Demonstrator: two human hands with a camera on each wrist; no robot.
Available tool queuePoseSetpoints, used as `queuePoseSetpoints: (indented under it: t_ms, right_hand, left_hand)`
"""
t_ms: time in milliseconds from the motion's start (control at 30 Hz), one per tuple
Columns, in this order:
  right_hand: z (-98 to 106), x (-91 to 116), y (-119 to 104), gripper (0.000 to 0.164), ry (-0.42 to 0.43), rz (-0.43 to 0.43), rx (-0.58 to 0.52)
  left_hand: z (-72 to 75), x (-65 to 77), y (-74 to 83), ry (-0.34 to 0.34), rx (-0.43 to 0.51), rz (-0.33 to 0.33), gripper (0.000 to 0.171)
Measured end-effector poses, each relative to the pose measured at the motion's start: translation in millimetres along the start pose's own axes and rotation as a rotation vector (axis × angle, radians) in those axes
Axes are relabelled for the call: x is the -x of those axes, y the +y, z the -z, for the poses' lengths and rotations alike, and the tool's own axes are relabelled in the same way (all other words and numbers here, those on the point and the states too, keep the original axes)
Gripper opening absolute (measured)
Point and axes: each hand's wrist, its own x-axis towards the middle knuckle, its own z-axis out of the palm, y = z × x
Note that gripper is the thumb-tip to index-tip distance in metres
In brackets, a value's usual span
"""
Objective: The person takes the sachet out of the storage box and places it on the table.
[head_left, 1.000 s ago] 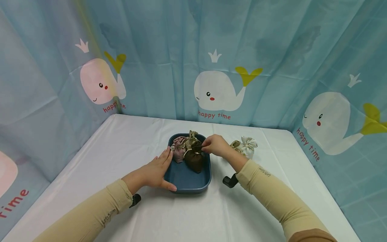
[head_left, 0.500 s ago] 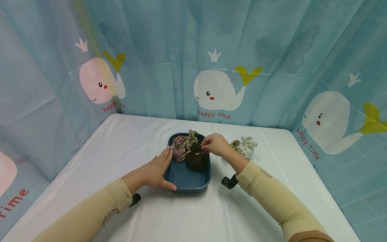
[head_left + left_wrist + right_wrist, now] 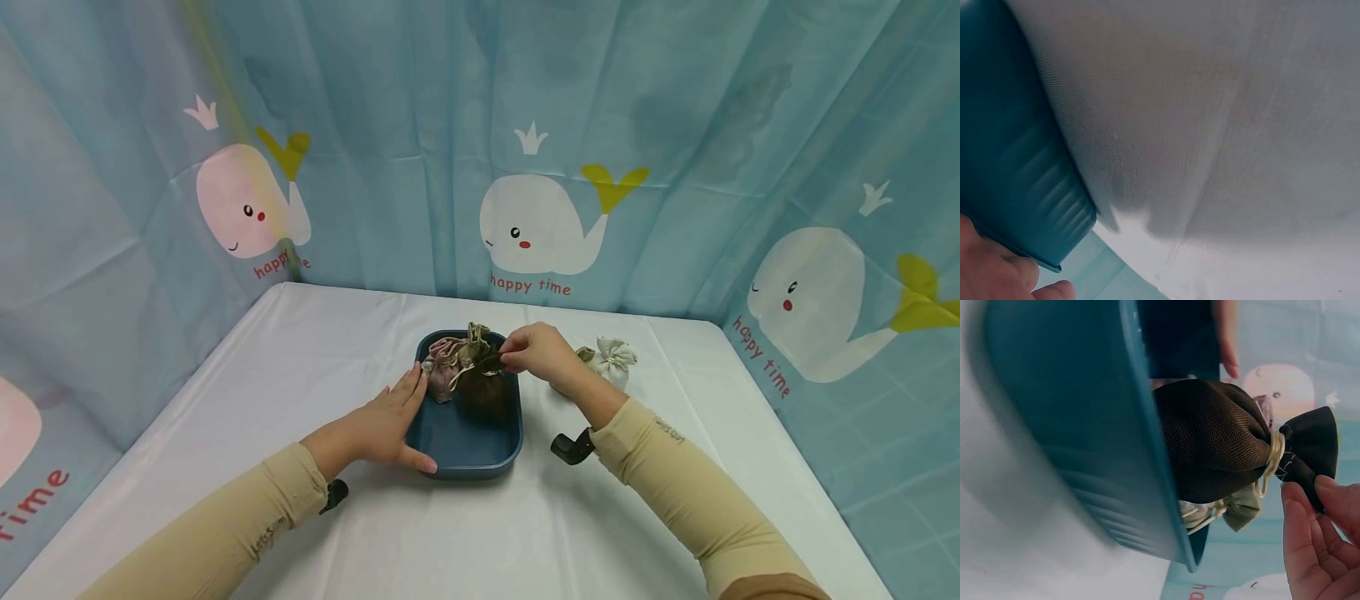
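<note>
A dark brown drawstring pouch point(image 3: 483, 398) hangs partly inside the blue plastic bin point(image 3: 457, 454). My right hand point(image 3: 542, 352) pinches its gathered top between thumb and fingers, above the bin's right rim. In the right wrist view, a pale cord is tied round the neck of the brown pouch point(image 3: 1216, 437). With fingers spread and fairly straight, my left hand point(image 3: 382, 427) rests along the bin's left rim. A pinkish pouch point(image 3: 444, 382) and an olive-gold pouch point(image 3: 476, 337) lie at the back of the bin, partly covered by the brown one.
Right of the bin, a white pouch point(image 3: 617, 360) sits on the white tablecloth point(image 3: 420, 542). Beside it an olive pouch point(image 3: 587, 354) is mostly hidden behind my right hand and wrist. A blue whale-print curtain point(image 3: 390, 208) stands behind the table.
My right hand has risen slightly with the brown pouch's top, and the pouch has swung and turned a little. My left hand stays on the rim.
</note>
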Motion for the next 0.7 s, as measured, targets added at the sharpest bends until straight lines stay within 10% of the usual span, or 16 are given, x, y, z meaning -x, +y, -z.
queuePoseSetpoints:
  t_ms: [700]
  right_hand:
    - [34.9,16.4,-13.7,0.010,0.046,0.028,-0.049]
  left_hand:
    - [0.7,0.3,0.0,0.011,0.007,-0.014,0.132]
